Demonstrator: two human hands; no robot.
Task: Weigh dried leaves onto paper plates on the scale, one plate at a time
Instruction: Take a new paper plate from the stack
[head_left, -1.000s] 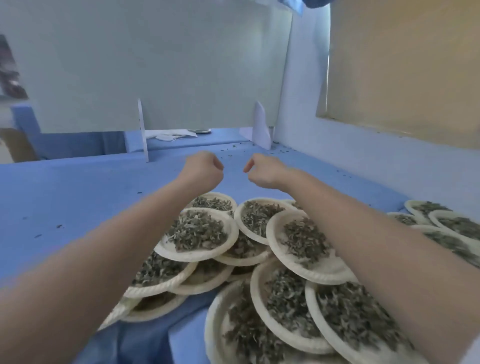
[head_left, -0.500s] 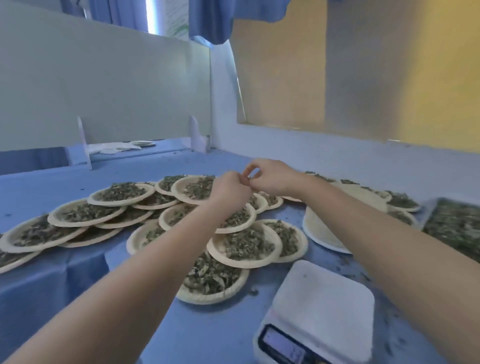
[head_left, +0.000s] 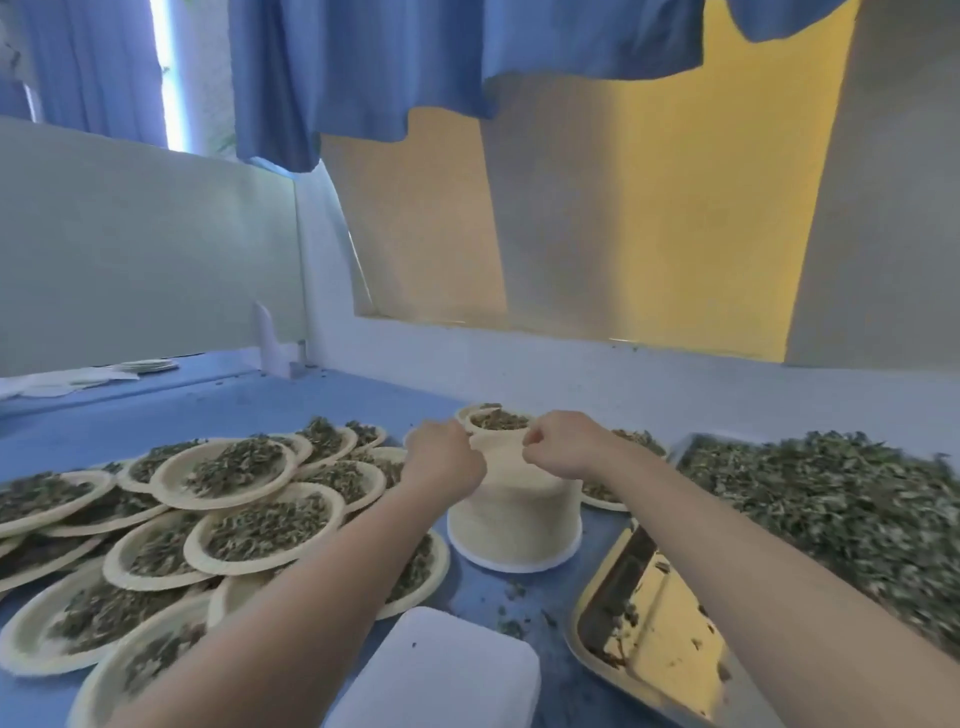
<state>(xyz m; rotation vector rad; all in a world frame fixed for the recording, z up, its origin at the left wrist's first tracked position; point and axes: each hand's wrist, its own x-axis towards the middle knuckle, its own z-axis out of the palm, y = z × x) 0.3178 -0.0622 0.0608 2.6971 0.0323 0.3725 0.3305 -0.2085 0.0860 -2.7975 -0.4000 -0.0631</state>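
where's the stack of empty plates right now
In the head view, the stack of empty plates stands centre on the blue table, between the filled plates and the leaf tray.

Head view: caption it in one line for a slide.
Both hands, left hand and right hand, at the top of a tall stack of empty paper plates, filled plates left, scale bare.

Blue curtains (head_left: 363, 67) up top; yellow wall (head_left: 649, 208) behind.
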